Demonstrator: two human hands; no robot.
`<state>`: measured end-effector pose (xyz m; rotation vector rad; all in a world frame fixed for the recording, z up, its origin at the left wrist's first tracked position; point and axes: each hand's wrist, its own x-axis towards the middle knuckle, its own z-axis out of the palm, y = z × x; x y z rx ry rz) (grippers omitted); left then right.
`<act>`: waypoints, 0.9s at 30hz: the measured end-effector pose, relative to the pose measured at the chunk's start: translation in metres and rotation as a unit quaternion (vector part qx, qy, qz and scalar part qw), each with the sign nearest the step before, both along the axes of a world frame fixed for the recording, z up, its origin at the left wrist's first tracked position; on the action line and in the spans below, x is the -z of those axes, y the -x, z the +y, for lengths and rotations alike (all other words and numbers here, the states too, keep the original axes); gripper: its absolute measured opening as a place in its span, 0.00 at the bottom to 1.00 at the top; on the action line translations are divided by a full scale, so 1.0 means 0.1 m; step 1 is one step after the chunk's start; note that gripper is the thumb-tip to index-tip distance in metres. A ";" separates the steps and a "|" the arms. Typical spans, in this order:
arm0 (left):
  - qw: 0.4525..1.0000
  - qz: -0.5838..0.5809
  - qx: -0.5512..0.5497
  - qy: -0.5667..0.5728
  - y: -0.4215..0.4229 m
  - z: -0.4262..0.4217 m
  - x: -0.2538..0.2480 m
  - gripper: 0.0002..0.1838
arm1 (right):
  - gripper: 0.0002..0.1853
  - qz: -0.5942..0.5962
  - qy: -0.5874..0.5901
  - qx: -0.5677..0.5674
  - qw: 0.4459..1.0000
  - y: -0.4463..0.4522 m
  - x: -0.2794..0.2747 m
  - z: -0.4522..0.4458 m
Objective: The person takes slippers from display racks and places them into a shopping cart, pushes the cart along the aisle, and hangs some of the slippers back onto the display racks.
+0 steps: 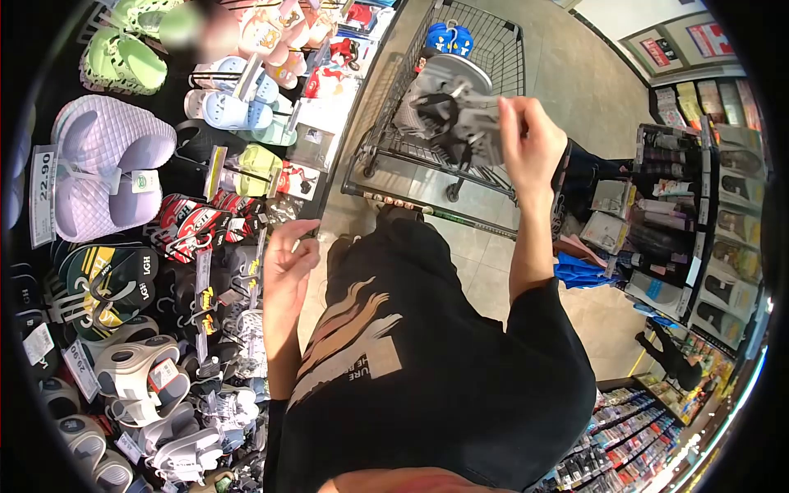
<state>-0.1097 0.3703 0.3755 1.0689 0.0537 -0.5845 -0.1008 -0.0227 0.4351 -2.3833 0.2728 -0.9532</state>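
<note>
My right hand (530, 144) is closed on a hanger with grey-and-black footwear (452, 115), which hangs over the shopping cart (394, 144). Motion blurs the footwear, so its exact shape is unclear. My left hand (292, 259) is raised beside the shoe display, its fingers loosely bent and apart, with nothing visible in it. Near it on the rack are red-and-black flip-flops (189, 223). Inside the cart's far end lies a blue item with a small hanger (449, 39).
Lilac slippers (115, 168), green clogs (123, 62) and beige slides (140, 374) hang on the left display. Shelves of packaged goods (657, 197) stand at the right. A blue cloth item (583, 271) is beside them. A person in dark clothes (674, 357) is at the far lower right.
</note>
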 end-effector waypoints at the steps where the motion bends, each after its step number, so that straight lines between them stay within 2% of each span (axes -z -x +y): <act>1: 1.000 0.003 -0.003 0.001 0.00 0.06 0.02 0.32 | 0.08 0.022 0.006 0.025 0.999 -0.02 0.08 -0.11; 5: 0.997 0.038 -0.073 -0.016 0.05 0.28 0.16 0.31 | 0.10 0.112 0.057 0.089 0.988 -0.13 0.71 -0.70; 9: 0.991 0.060 -0.107 -0.051 0.10 0.41 0.21 0.31 | 0.13 0.210 0.087 0.136 0.964 -0.21 1.67 -1.37; 12: 0.989 0.072 -0.115 -0.065 0.14 0.49 0.28 0.30 | 0.15 0.325 0.095 0.181 0.923 -0.28 2.24 -1.71; 19: 0.979 0.082 -0.142 -0.123 0.24 0.55 0.40 0.31 | 0.14 0.372 0.100 0.213 0.898 -0.41 3.07 -2.08; 21: 0.981 0.077 -0.141 -0.108 0.23 0.53 0.39 0.32 | 0.14 0.384 0.100 0.221 0.891 -0.44 3.25 -2.15; 25: 0.969 0.091 -0.163 -0.165 0.25 0.45 0.36 0.31 | 0.14 0.418 0.114 0.212 0.876 -0.59 3.72 -2.16; 27: 0.967 0.106 -0.169 -0.157 0.26 0.40 0.30 0.32 | 0.13 0.440 0.070 0.187 0.876 -0.67 4.07 -2.09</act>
